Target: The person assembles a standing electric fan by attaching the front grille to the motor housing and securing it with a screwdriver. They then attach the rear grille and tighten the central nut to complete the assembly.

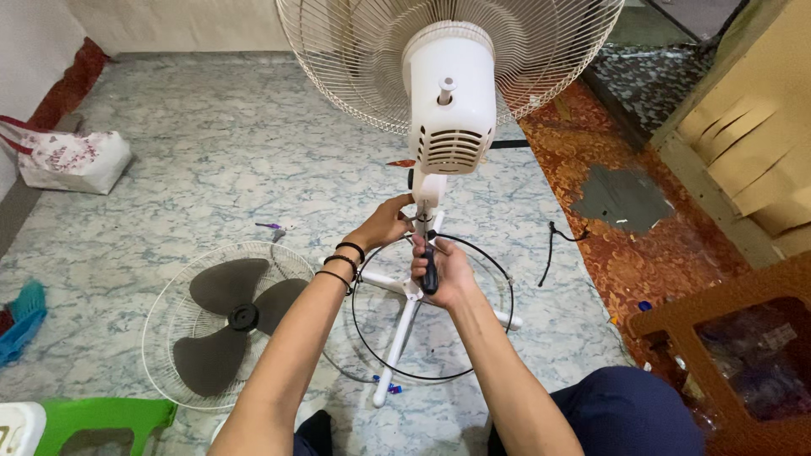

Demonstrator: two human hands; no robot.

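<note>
The right hand [443, 272] grips a screwdriver [429, 268] just below the fan motor [450, 93], its tip probably at the neck joint. The left hand [387, 222] closes around that neck; keeping it braced and the tool square should stop slipping.

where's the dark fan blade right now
In the head view the dark fan blade lies on the floor at lower left, resting in the detached white grille, just left of the left hand's forearm and the fan's white cross base.
</note>
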